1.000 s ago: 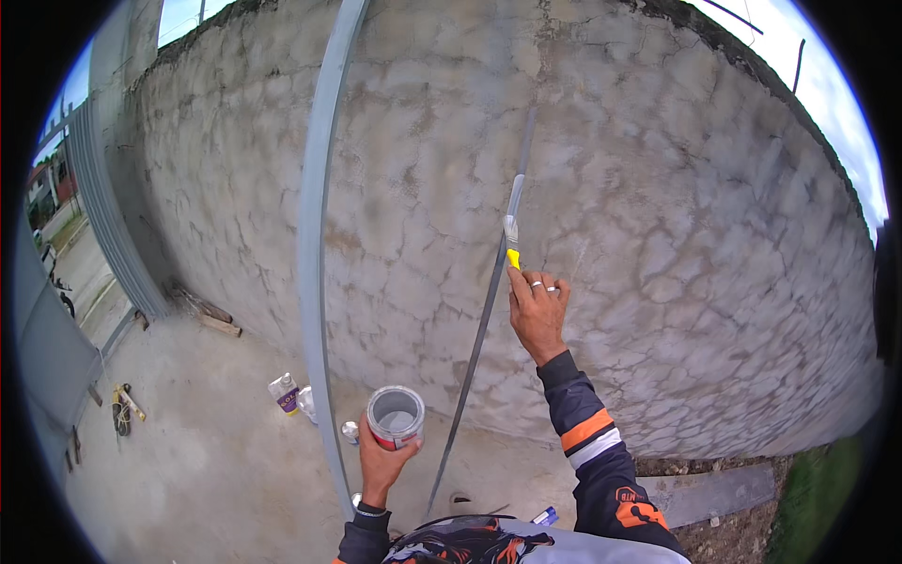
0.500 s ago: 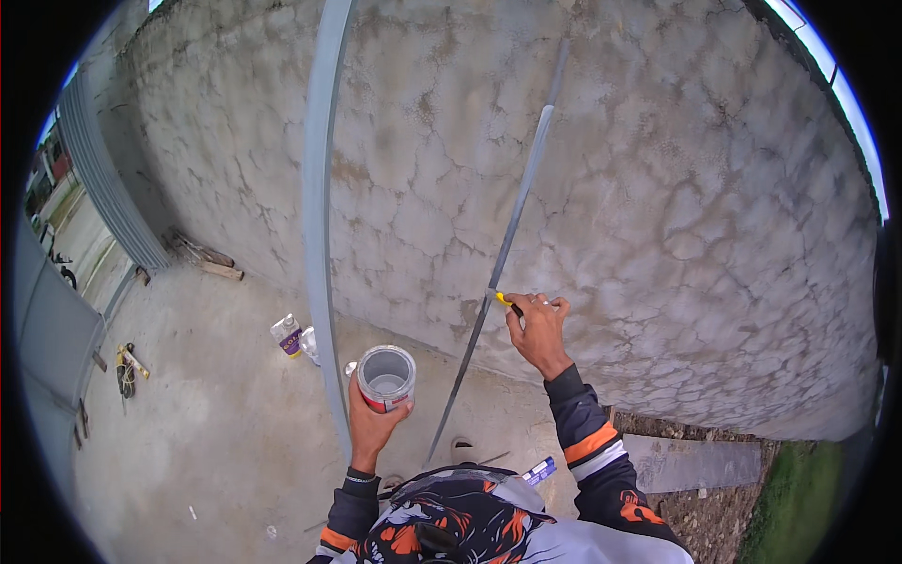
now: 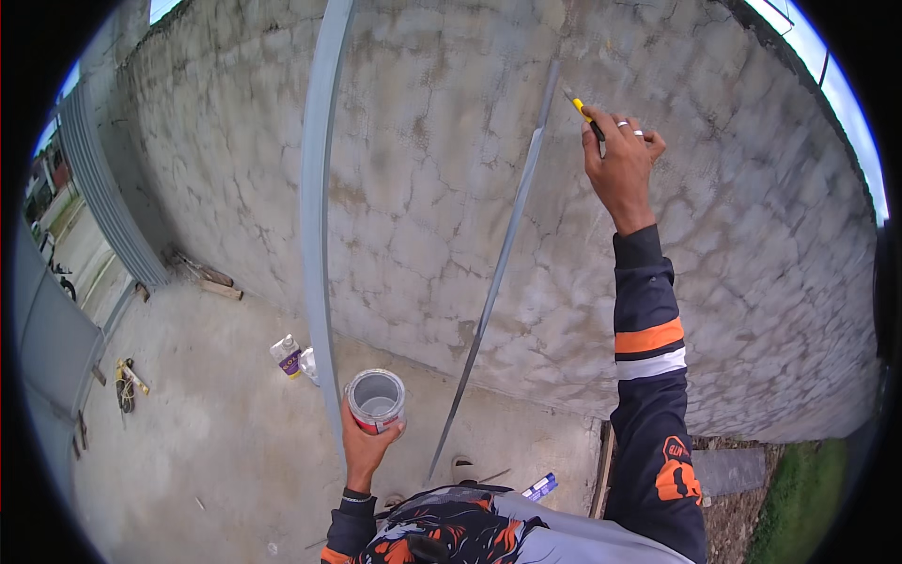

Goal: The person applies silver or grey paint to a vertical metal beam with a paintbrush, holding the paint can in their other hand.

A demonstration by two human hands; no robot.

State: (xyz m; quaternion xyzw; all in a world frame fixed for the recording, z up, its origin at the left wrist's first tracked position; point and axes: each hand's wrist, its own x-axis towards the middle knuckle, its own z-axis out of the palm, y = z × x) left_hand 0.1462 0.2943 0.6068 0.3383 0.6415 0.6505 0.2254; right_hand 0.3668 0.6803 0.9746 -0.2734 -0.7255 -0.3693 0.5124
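My left hand (image 3: 364,451) is wrapped round an open paint can (image 3: 365,422), held upright low in front of me, with grey paint inside. My raised right hand (image 3: 622,169) pinches a small paintbrush (image 3: 578,104) with a yellow and black handle. Its grey tip points up and left, just right of the upper end of a slim metal bar (image 3: 505,244); I cannot tell whether it touches the wall. That bar slants up from the ground along the rough wall (image 3: 423,188). Its upper stretch is lighter grey, its lower part darker.
A tall grey post (image 3: 317,188) rises close left of the can. By its foot stand a white-and-purple bottle (image 3: 286,355) and a clear bag (image 3: 308,365). Cord and tools (image 3: 127,383) lie farther left. A blue packet (image 3: 539,487) lies by my feet.
My right hand has moved up and right with the brush, from the middle of the bar to beside its upper end. The can in my left hand has shifted slightly left and down.
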